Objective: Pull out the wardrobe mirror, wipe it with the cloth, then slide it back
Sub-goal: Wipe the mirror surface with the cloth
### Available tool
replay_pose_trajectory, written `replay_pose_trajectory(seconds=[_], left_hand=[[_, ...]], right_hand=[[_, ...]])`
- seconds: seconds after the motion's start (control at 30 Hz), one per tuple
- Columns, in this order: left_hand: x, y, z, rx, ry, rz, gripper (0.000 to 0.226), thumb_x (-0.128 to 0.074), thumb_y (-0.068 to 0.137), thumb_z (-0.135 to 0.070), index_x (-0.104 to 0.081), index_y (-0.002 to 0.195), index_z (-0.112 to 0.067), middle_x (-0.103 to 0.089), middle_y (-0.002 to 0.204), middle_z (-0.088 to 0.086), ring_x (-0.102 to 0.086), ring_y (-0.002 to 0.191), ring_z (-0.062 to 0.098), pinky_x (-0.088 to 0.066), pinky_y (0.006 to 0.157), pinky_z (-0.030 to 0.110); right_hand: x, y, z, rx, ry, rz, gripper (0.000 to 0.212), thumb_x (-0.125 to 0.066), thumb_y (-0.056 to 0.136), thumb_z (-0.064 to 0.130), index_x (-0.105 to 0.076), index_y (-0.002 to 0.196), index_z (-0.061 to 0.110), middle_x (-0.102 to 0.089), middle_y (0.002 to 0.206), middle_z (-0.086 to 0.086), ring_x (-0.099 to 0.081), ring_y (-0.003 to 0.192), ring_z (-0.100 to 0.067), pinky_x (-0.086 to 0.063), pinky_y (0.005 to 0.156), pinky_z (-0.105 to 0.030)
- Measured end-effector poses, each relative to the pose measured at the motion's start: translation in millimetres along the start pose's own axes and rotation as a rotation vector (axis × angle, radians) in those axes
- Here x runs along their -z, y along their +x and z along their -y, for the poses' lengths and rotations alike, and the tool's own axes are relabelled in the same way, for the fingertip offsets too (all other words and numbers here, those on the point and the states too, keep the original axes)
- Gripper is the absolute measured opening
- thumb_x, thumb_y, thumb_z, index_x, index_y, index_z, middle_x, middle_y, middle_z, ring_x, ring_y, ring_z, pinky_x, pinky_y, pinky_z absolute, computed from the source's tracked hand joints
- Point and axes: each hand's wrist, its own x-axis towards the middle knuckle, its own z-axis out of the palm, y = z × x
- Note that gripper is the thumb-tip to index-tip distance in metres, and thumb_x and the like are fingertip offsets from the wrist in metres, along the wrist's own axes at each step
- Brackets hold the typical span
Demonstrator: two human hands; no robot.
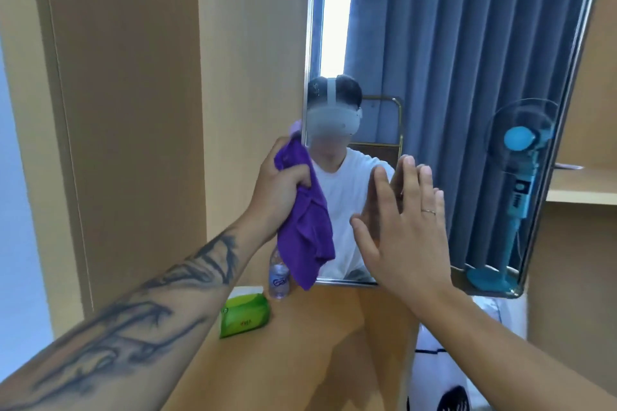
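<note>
1. Step, as judged: mirror (450,77) is out; either wiping is about to begin or sliding back.
2. Left hand (280,183) grips cloth (307,227) at mirror's left edge.
3. Right hand (404,227) flat, fingers (409,177) straight against the glass, low on mirror.
4. Next: bring cloth onto glass.

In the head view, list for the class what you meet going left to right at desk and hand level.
Green tissue pack → water bottle → purple cloth held by the left hand → right hand → blue fan's reflection.
</note>
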Motion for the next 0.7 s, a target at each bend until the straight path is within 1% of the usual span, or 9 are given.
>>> replay_pose_trajectory(seconds=[0.1, 0.2, 0.3, 0.37, 0.4, 0.47, 0.57, 0.63, 0.7], left_hand=[[11, -36, 47, 0.109, -0.029, 0.036, 0.076, -0.05, 0.061, -0.001, -0.063, 0.128, -0.036, -0.057, 0.071, -0.007, -0.052, 0.06, 0.009, -0.05, 0.057, 0.026], [19, -73, 86, 0.251, -0.031, 0.04, 0.095, -0.051, 0.062, -0.002, -0.053, 0.151, -0.036, -0.067, 0.083, -0.002, -0.062, 0.066, 0.014, -0.055, 0.059, 0.029], [22, -90, 98, 0.327, -0.01, 0.011, 0.086, -0.053, 0.063, -0.004, -0.054, 0.147, -0.021, -0.071, 0.09, 0.0, -0.068, 0.071, 0.017, -0.057, 0.06, 0.03], [25, -92, 95, 0.351, 0.01, 0.013, 0.079, -0.055, 0.064, -0.003, -0.053, 0.144, -0.008, -0.07, 0.092, 0.003, -0.069, 0.072, 0.017, -0.056, 0.059, 0.027], [27, -92, 93, 0.368, 0.027, 0.025, 0.075, -0.057, 0.067, 0.0, -0.054, 0.142, -0.006, -0.07, 0.092, 0.005, -0.068, 0.072, 0.017, -0.056, 0.059, 0.026], [32, -93, 88, 0.396, 0.069, 0.062, 0.061, -0.057, 0.079, 0.011, -0.056, 0.138, -0.006, -0.069, 0.097, 0.009, -0.067, 0.077, 0.019, -0.056, 0.064, 0.026], [39, -110, 84, 0.471, 0.121, 0.165, 0.055, -0.05, 0.091, 0.014, -0.059, 0.136, -0.015, -0.072, 0.108, 0.015, -0.067, 0.091, 0.019, -0.055, 0.08, 0.028], [47, -126, 84, 0.597, 0.083, 0.188, 0.051, -0.057, 0.091, 0.009, -0.061, 0.135, -0.017, -0.076, 0.106, 0.015, -0.071, 0.093, 0.023, -0.057, 0.08, 0.032], [50, -140, 84, 0.727, -0.019, 0.166, 0.041, -0.064, 0.09, 0.002, -0.065, 0.128, -0.015, -0.078, 0.108, 0.019, -0.075, 0.093, 0.026, -0.06, 0.078, 0.033]], right_hand=[[2, -11, -10, 0.066, 0.0, 0.063, 0.074, -0.054, 0.101, 0.05, -0.033, 0.164, 0.018, -0.012, 0.173, -0.02, -0.009, 0.16, -0.041, -0.019, 0.128, -0.059], [2, -22, -14, 0.094, 0.013, 0.117, 0.074, -0.049, 0.098, 0.05, -0.035, 0.163, 0.019, -0.013, 0.173, -0.018, -0.009, 0.161, -0.04, -0.021, 0.126, -0.061], [2, -36, -6, 0.027, 0.189, 0.101, 0.062, -0.061, 0.096, 0.041, -0.052, 0.153, 0.02, -0.025, 0.171, -0.013, -0.016, 0.16, -0.035, -0.025, 0.126, -0.059], [3, -52, 11, -0.035, 0.463, 0.03, 0.04, -0.065, 0.094, 0.035, -0.068, 0.131, 0.022, -0.054, 0.151, -0.002, -0.044, 0.147, -0.026, -0.041, 0.115, -0.053], [5, -63, 22, -0.064, 0.587, 0.028, 0.031, -0.063, 0.093, 0.036, -0.069, 0.122, 0.025, -0.063, 0.135, 0.007, -0.056, 0.131, -0.015, -0.048, 0.106, -0.044], [8, -85, 48, -0.072, 0.731, 0.178, 0.025, -0.058, 0.092, 0.04, -0.062, 0.116, 0.037, -0.06, 0.114, 0.023, -0.056, 0.106, 0.005, -0.048, 0.091, -0.022], [1, -122, 79, -0.077, 0.832, 0.436, 0.04, -0.055, 0.086, 0.046, -0.057, 0.126, 0.042, -0.049, 0.127, 0.029, -0.054, 0.117, 0.004, -0.049, 0.094, -0.017], [-3, -141, 93, -0.184, 0.879, 0.471, 0.048, -0.056, 0.081, 0.047, -0.053, 0.129, 0.045, -0.041, 0.132, 0.033, -0.049, 0.125, 0.004, -0.048, 0.097, -0.016], [-6, -151, 101, -0.304, 0.928, 0.468, 0.054, -0.068, 0.08, 0.037, -0.045, 0.126, 0.053, -0.037, 0.135, 0.034, -0.045, 0.127, 0.009, -0.044, 0.099, -0.01]])
